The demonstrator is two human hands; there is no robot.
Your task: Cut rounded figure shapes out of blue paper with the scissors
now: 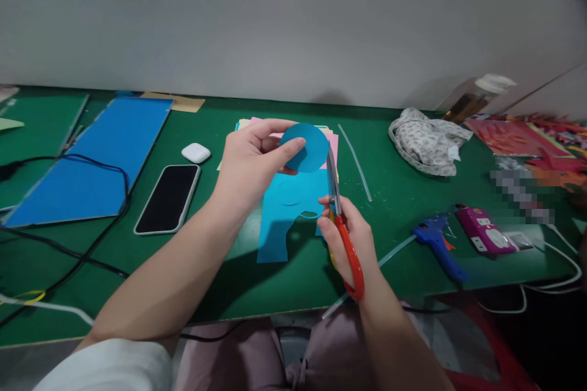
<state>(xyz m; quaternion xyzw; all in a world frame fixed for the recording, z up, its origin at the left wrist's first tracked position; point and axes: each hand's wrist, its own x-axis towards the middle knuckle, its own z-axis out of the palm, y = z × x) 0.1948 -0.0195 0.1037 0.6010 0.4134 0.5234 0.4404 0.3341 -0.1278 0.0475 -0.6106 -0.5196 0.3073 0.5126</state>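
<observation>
Blue paper disc, smooth-edged, pinched in left hand; right hand grips metal-bladed scissors beside it. Clear bottle, right of disc, holds brown liquid.

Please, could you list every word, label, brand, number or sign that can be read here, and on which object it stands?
No text can be read with certainty.
Magenta box: pale markings, too small and blurred to read.
White tag on the patterned cloth: no legible writing.
Phone: dark screen, no text.
Blue paper circle and red-handled scissors: no lettering visible.
</observation>
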